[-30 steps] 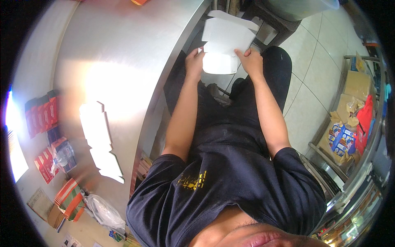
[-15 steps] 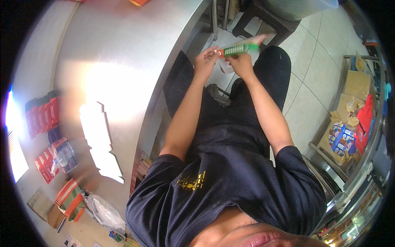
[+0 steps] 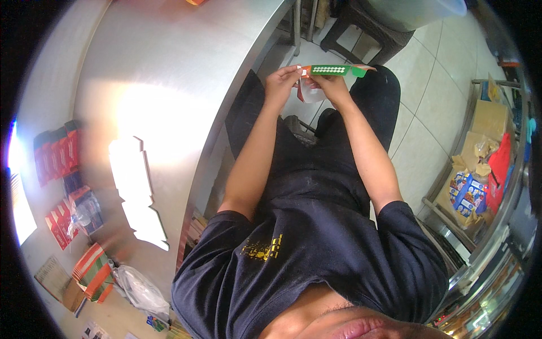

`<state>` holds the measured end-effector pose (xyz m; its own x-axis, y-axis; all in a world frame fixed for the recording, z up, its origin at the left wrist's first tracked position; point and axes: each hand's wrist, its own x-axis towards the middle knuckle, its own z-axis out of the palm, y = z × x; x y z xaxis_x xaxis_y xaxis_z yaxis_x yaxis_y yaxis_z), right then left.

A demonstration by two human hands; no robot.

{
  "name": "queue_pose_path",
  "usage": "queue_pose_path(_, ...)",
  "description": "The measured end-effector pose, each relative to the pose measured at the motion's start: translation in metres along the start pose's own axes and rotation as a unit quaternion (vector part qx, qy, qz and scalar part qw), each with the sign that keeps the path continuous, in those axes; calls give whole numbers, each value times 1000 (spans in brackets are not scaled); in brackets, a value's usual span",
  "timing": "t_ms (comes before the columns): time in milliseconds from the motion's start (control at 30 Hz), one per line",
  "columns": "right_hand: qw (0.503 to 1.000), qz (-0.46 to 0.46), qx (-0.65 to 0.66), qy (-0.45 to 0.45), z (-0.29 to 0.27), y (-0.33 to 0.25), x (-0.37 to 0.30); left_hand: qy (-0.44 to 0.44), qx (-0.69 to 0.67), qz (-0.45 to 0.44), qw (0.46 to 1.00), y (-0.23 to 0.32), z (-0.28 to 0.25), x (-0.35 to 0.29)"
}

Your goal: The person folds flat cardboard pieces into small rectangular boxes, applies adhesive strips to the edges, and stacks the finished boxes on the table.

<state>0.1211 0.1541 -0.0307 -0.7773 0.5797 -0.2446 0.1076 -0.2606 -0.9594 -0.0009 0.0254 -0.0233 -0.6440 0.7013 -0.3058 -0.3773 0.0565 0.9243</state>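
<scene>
A flat cardboard box blank [image 3: 333, 70], green and orange on its printed side, is held edge-on between both hands above my lap. My left hand [image 3: 280, 83] grips its left end, where a white flap hangs down. My right hand [image 3: 332, 86] holds it from below near the middle. Both hands are just off the right edge of the steel table [image 3: 169, 96].
A stack of white flat blanks [image 3: 138, 195] lies on the table. Red and orange packets [image 3: 59, 169] sit along the table's left side. A dark stool [image 3: 367, 28] stands ahead on the tiled floor. Shelves with boxes [image 3: 480, 158] are to my right.
The blank showed its broad white face a second ago. It has since been turned or folded so its green and orange edge faces up, and both hands have stayed near the table's edge.
</scene>
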Motion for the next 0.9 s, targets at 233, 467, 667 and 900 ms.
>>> queue_pose_path(233,991,-129,4,12,3,12,-2,-22,72,135,988,-17,2,6)
queue_pose_path(467,978,-70,-194,-24,5,21,2,41,201,83,975,-18,7,2)
queue_pose_path(667,999,44,15,-10,9,14,0,26,111,90,989,-15,6,2)
queue_pose_path(900,898,-202,-280,272,1,-19,-5,90,295,-5,951,4,-5,-1)
